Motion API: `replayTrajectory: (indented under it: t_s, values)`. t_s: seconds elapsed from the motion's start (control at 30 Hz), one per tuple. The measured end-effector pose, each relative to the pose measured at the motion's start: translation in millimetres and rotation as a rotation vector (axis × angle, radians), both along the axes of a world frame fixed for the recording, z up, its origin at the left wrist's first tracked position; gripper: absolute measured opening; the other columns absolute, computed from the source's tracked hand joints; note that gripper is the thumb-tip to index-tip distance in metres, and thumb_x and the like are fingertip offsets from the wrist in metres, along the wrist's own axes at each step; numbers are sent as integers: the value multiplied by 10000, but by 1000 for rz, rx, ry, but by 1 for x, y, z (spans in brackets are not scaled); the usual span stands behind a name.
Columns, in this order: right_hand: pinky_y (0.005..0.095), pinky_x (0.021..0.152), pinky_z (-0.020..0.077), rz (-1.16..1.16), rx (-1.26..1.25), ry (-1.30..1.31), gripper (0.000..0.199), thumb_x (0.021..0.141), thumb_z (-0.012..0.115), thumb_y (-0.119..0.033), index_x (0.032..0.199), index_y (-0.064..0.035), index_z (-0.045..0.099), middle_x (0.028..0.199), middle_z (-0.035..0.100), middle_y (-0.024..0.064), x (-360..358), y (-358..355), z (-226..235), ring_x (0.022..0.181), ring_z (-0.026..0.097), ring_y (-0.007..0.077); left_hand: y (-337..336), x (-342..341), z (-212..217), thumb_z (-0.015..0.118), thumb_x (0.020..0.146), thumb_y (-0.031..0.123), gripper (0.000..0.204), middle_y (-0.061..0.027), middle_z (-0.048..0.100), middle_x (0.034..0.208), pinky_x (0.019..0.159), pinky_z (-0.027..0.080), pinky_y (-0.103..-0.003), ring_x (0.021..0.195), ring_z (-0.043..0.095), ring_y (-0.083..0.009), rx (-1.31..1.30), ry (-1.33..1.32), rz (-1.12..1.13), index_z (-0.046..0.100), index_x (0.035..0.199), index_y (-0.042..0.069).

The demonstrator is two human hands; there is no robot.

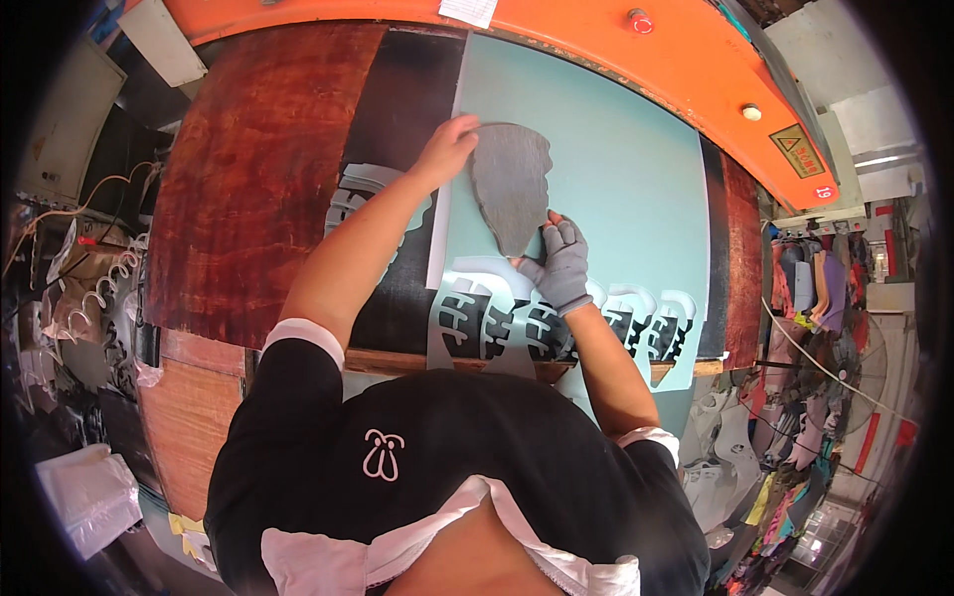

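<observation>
A flat grey cutting die [512,184] with wavy sides and a narrow lower end lies on, or just over, a pale green sheet [626,169]. My bare left hand [449,151] grips its upper left corner, with the fingers partly hidden at the edge. Lower down, my right hand [561,268] in a grey glove holds the die by its narrow end, some fingertips uncovered. Just below the right hand, the near side of the sheet has a row of dark cut-out openings [462,316], with thin strips left between them.
An orange machine beam [576,45] with a red button [640,21] crosses the far side. Cut pieces [363,199] lie under my left forearm. A reddish-brown board [258,169] spans the left. Coloured scraps [795,437] are heaped at the right; a plastic-wrapped bundle [89,502] sits lower left.
</observation>
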State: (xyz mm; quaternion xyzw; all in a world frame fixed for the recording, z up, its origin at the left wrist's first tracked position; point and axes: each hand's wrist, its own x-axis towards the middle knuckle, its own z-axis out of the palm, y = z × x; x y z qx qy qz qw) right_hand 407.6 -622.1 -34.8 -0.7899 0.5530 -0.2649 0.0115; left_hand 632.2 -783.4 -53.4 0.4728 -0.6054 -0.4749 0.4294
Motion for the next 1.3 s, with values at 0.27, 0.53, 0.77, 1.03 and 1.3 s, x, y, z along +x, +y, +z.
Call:
replayTrajectory:
  t_s: [0.27, 0.53, 0.77, 1.03, 1.3]
  values:
    - [444, 892, 414, -38, -9, -130, 684, 544, 826, -355, 1069, 11, 584, 1133, 565, 138, 18, 3, 2, 1032, 522, 337, -7, 0, 12, 493, 932, 199, 294, -51, 631, 1129, 984, 351, -279, 1107, 524, -140, 312, 311, 63, 584, 1152, 27]
    - [440, 894, 411, -33, -21, -136, 649, 560, 817, -355, 1034, 18, 579, 1149, 561, 154, 19, 2, -1, 1037, 521, 337, -13, 2, 4, 472, 947, 166, 270, -127, 635, 1118, 954, 411, -283, 1069, 577, -180, 321, 485, 95, 537, 1132, -20]
    - [450, 888, 420, -21, -22, -114, 668, 587, 802, -357, 1074, 28, 555, 1150, 555, 168, 18, 2, 0, 1040, 517, 356, -12, 2, -3, 471, 953, 171, 276, -102, 637, 1120, 950, 409, -274, 1061, 568, -167, 252, 365, 116, 540, 1146, -14]
    - [449, 924, 399, -18, 0, -94, 671, 628, 790, -357, 1112, 37, 544, 1177, 548, 176, 18, 3, 2, 1082, 508, 351, -8, 5, 1, 490, 947, 186, 290, -70, 622, 1146, 944, 405, -270, 1068, 551, -144, 202, 229, 154, 559, 1165, 7]
    - [413, 940, 428, -74, 36, -257, 510, 773, 716, -215, 1194, 5, 531, 1196, 556, 170, -32, 71, 19, 1106, 518, 345, 151, 44, 13, 556, 897, 147, 296, -133, 566, 1199, 960, 418, -341, 1132, 533, -234, -188, -194, 102, 571, 1162, 16]
